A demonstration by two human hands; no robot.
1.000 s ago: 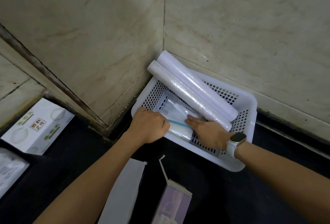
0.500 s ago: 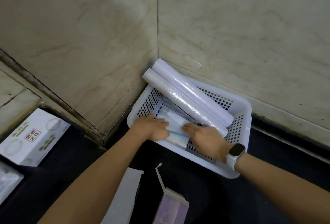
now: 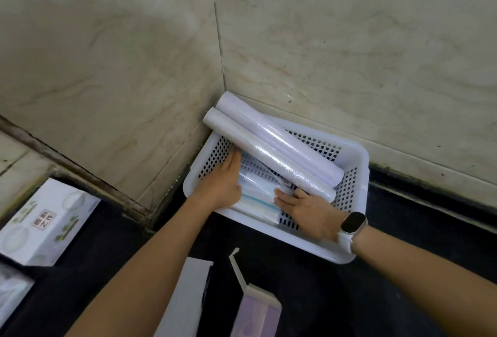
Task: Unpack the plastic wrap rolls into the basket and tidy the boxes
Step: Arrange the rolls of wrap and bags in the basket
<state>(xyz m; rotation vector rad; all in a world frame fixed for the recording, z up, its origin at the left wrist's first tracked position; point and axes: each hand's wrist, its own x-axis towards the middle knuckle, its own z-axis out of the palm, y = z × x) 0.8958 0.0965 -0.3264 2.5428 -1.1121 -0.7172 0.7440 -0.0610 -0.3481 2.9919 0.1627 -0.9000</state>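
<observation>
Left hand (image 3: 222, 184) has slid deeper into white perforated plastic basket (image 3: 357, 164), flat beside clear zip-bag packet (image 3: 258, 196), right hand (image 3: 309, 209) flat on it below two lilac wrap rolls (image 3: 271, 145); press evenly, don't snag.

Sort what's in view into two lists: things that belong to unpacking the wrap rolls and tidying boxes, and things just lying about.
Part of the job:
- two plastic wrap rolls
- white basket
- open purple box
- flat white box
- left hand and right hand, both in the basket

Lying about:
- bag pack with blue strip
- printed white carton
</observation>
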